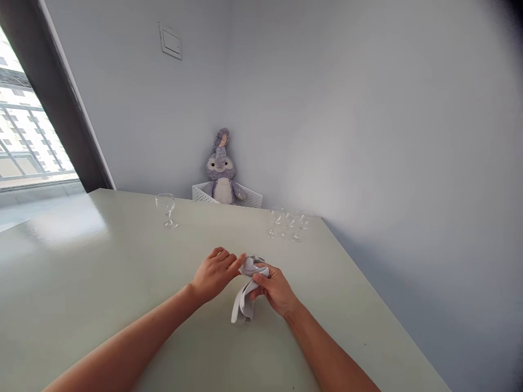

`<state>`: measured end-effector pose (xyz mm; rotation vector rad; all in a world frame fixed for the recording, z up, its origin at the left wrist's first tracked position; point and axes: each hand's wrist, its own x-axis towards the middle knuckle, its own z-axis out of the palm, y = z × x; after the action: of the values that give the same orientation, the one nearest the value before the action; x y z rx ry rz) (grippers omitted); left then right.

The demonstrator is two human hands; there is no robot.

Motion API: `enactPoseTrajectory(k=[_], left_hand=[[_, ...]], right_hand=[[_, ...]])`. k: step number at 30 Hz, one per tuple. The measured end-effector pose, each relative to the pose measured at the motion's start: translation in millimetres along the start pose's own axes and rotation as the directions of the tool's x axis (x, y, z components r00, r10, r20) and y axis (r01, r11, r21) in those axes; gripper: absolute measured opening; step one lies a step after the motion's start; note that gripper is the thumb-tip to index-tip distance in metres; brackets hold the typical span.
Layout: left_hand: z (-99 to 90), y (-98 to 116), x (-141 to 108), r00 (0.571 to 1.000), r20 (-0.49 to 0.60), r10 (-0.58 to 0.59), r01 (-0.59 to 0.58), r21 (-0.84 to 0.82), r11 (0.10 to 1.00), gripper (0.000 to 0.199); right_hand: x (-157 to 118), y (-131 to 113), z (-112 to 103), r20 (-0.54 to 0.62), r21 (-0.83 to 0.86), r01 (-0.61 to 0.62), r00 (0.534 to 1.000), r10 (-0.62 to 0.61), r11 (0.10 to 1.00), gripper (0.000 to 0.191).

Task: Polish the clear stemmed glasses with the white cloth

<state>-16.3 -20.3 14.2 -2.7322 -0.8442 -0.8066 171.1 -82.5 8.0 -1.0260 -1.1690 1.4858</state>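
Note:
My right hand (277,291) is closed around a light grey cloth (245,302), pinching its upper part between thumb and fingers. A loose end hangs down toward the table. At the top of the cloth shows the clear rim of a glass (258,258); cloth and fingers hide most of it. My left hand (218,272) has its fingers curled, with one fingertip against the glass and cloth, gripping at the glass's left side. Farther back, a stemmed glass (165,206) stands upright at left. Several similar glasses (277,218) stand close together at right.
The pale table (134,283) reaches to the wall corner. At its far edge sits a white perforated basket (255,200) with a purple plush toy (223,174) in it. A wall (408,163) runs along the right side. A window (28,125) is at far left.

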Motion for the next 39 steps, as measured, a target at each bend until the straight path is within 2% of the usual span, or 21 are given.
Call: enactPoseTrajectory(k=[2, 4, 7, 9, 10, 12, 14, 16, 19, 22, 24, 26, 27, 28, 29, 30, 32, 33, 34, 36, 39], left_hand=[[-4.1, -5.4, 0.0, 0.993, 0.1, -0.063, 0.08, -0.174, 0.982, 0.035], [-8.8, -10.2, 0.3, 0.945, 0.31, -0.105, 0.234, -0.416, 0.879, 0.038], [-16.2, -15.4, 1.3, 0.758, 0.642, 0.117, 0.475, -0.666, 0.575, 0.043], [-20.3, -15.0, 2.5, 0.658, 0.708, 0.255, 0.554, -0.686, 0.472, 0.047], [-21.9, -13.0, 3.2, 0.665, 0.707, 0.24, 0.546, -0.68, 0.49, 0.047], [-23.4, -6.4, 4.7, 0.791, 0.609, 0.064, 0.427, -0.624, 0.655, 0.042], [-22.4, 1.0, 5.6, 0.934, 0.345, -0.093, 0.246, -0.431, 0.868, 0.035], [-19.6, 5.1, 5.4, 0.989, 0.123, -0.083, 0.107, -0.198, 0.974, 0.034], [-16.4, 1.5, 3.9, 0.995, 0.098, -0.017, 0.027, -0.107, 0.994, 0.032], [-18.7, -8.9, 2.3, 0.957, 0.287, -0.048, 0.136, -0.294, 0.946, 0.034], [-22.6, -15.5, 1.7, 0.86, 0.51, 0.012, 0.275, -0.483, 0.831, 0.039], [-26.3, -19.0, 1.6, 0.719, 0.676, 0.161, 0.411, -0.601, 0.685, 0.045], [-27.7, -19.0, 1.8, 0.673, 0.706, 0.219, 0.449, -0.625, 0.639, 0.047], [-28.8, -17.6, 2.3, 0.671, 0.706, 0.226, 0.453, -0.632, 0.629, 0.047], [-29.7, -15.0, 3.0, 0.717, 0.674, 0.178, 0.42, -0.622, 0.661, 0.046], [-30.5, -11.3, 3.8, 0.793, 0.601, 0.098, 0.356, -0.588, 0.726, 0.043], [-32.1, -2.4, 5.6, 0.938, 0.345, -0.043, 0.193, -0.415, 0.889, 0.032], [-32.9, 1.8, 6.3, 0.976, 0.21, -0.06, 0.122, -0.294, 0.948, 0.027], [-33.7, 5.1, 6.8, 0.993, 0.108, -0.043, 0.062, -0.182, 0.981, 0.025], [-34.6, 7.7, 7.0, 1.0, 0.012, 0.022, -0.022, -0.034, 0.999, 0.025], [-33.1, 2.3, 5.5, 0.997, 0.024, 0.067, -0.067, -0.021, 0.998, 0.024]], right_hand=[[-3.8, -7.4, -1.5, 0.077, -0.087, 0.028, 0.997, -0.021, 0.996, 0.041], [-9.9, -16.6, -0.7, 0.151, -0.257, 0.099, 0.987, -0.061, 0.961, 0.037], [-18.4, -28.5, 1.6, 0.28, -0.404, 0.207, 0.955, -0.095, 0.891, 0.026], [-20.0, -30.7, 1.4, 0.321, -0.39, 0.207, 0.944, -0.079, 0.897, 0.024], [-19.0, -29.5, 0.6, 0.307, -0.37, 0.189, 0.949, -0.072, 0.91, 0.023], [-14.3, -22.8, -1.3, 0.217, -0.301, 0.137, 0.974, -0.072, 0.944, 0.022], [-8.1, -13.1, -1.5, 0.087, -0.173, 0.078, 0.994, -0.064, 0.982, 0.025], [-3.9, -5.0, 1.3, -0.005, -0.017, 0.04, 0.999, -0.04, 0.999, 0.032], [-5.5, -4.6, 8.3, 0.045, 0.02, 0.04, 0.998, -0.041, 0.999, 0.034], [-13.9, -16.8, 12.7, 0.169, -0.198, 0.141, 0.98, -0.108, 0.97, 0.023], [-19.3, -25.3, 12.9, 0.229, -0.32, 0.214, 0.963, -0.144, 0.923, 0.018], [-21.7, -29.4, 11.4, 0.28, -0.362, 0.247, 0.949, -0.148, 0.899, 0.017], [-21.3, -29.5, 9.9, 0.293, -0.359, 0.243, 0.946, -0.139, 0.901, 0.017], [-19.8, -28.2, 8.1, 0.29, -0.344, 0.227, 0.949, -0.127, 0.911, 0.017], [-17.4, -25.8, 6.0, 0.27, -0.32, 0.2, 0.956, -0.113, 0.926, 0.017], [-14.5, -22.4, 3.7, 0.234, -0.286, 0.162, 0.968, -0.095, 0.944, 0.018], [-8.1, -13.7, -0.3, 0.131, -0.163, 0.073, 0.99, -0.052, 0.984, 0.02], [-5.4, -9.1, -1.4, 0.084, -0.071, 0.03, 0.996, -0.024, 0.997, 0.021], [-3.4, -4.8, -1.6, 0.054, 0.03, -0.01, 0.998, 0.008, 0.999, 0.021], [-2.2, 1.3, 0.9, 0.033, 0.197, -0.056, 0.998, 0.051, 0.979, 0.021], [-5.8, 0.0, 8.2, 0.069, 0.144, 0.004, 0.998, -0.014, 0.99, 0.022]])
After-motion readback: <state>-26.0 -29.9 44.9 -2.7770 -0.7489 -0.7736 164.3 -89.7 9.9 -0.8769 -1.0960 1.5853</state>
